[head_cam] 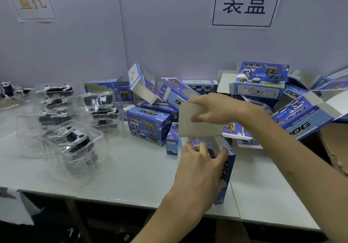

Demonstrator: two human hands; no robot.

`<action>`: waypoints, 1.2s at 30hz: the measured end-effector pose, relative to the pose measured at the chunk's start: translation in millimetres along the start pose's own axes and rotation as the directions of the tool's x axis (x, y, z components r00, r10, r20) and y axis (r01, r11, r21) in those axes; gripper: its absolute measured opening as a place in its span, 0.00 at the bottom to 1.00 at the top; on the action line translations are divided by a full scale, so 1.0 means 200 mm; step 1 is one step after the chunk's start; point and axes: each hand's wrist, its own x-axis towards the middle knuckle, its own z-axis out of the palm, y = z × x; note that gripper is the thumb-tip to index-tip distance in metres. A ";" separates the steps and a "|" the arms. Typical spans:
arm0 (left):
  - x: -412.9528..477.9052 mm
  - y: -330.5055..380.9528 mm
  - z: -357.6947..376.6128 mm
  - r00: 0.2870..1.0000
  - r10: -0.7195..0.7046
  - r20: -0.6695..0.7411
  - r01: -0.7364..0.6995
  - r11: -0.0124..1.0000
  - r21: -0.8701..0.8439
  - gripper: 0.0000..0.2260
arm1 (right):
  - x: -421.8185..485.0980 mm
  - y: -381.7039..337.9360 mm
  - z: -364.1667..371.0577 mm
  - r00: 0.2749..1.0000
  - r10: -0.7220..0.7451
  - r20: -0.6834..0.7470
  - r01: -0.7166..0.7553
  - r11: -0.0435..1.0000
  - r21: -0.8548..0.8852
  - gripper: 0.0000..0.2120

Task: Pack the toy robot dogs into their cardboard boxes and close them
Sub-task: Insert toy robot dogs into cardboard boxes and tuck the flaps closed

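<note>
My left hand (197, 167) grips the upright blue cardboard box (227, 169) at its open top, while my right hand (216, 111) pinches its raised grey-lined top flap (194, 126) (something black sits inside). Clear plastic trays (99, 139) of black-and-white toy dogs (74, 138) stand left on the pale grey table (131, 167).

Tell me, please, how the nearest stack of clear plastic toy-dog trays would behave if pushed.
The nearest stack of clear plastic trays would probably tip or slide apart, since the trays sit askew on one another. The thin transparent shells likely flex when gripped. It probably glides easily on the smooth grey table.
</note>
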 end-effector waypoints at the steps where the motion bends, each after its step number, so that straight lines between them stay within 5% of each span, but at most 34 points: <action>1: 0.00 0.00 0.00 1.000 -0.002 0.002 0.002 1.000 -0.004 0.32 | 0.00 0.00 0.02 0.999 0.006 -0.052 -0.008 0.999 -0.037 0.24; 6: 0.00 -0.01 0.01 1.000 -0.001 -0.011 0.001 1.000 -0.017 0.33 | -0.01 0.02 0.09 0.960 -0.132 -0.247 0.078 0.974 -0.214 0.26; 16: 0.01 -0.01 0.01 1.000 -0.003 -0.003 0.003 1.000 -0.005 0.34 | -0.01 0.04 0.15 0.886 -0.316 -0.339 0.175 0.905 -0.387 0.29; 30: 0.01 -0.01 0.03 0.999 0.019 -0.038 -0.017 0.999 0.033 0.34 | -0.01 0.04 0.20 0.807 -0.390 -0.442 0.174 0.874 -0.454 0.31; 36: 0.01 0.00 0.04 0.998 0.020 -0.053 -0.017 0.999 0.047 0.36 | 0.00 0.06 0.31 0.886 -0.276 -0.373 0.153 0.933 -0.326 0.27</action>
